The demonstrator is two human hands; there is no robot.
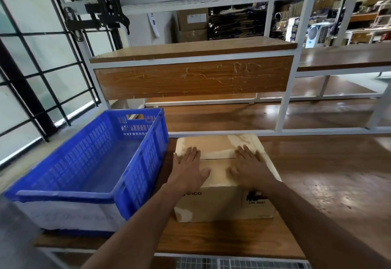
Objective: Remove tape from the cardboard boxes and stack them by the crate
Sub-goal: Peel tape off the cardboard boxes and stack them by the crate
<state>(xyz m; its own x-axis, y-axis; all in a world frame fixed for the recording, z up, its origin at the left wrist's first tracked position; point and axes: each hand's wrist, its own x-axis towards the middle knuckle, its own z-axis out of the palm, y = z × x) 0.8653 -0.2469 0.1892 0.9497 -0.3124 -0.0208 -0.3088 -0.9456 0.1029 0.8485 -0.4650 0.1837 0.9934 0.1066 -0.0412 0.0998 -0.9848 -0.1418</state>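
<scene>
My left hand [189, 168] and my right hand [249, 166] both lie flat on top of the cardboard box [224, 201], fingers straight and spread, palms pressing down on either side of the dark seam where the two top flaps meet. Neither hand is curled around anything. The box is plain brown, closed, with a pale glossy band across its top that could be tape, though the blur keeps me from telling for sure. Its near face carries small dark lettering at the left and a black label at the right with "UN" and some digits beneath. The box sits on the wooden table [317, 184], just to the right of the blue crate [88, 167], close to the crate's long side but not clearly touching it. The crate is perforated plastic with a white band along its near end. Beyond the box stands a white-framed wooden shelf [190, 78].
</scene>
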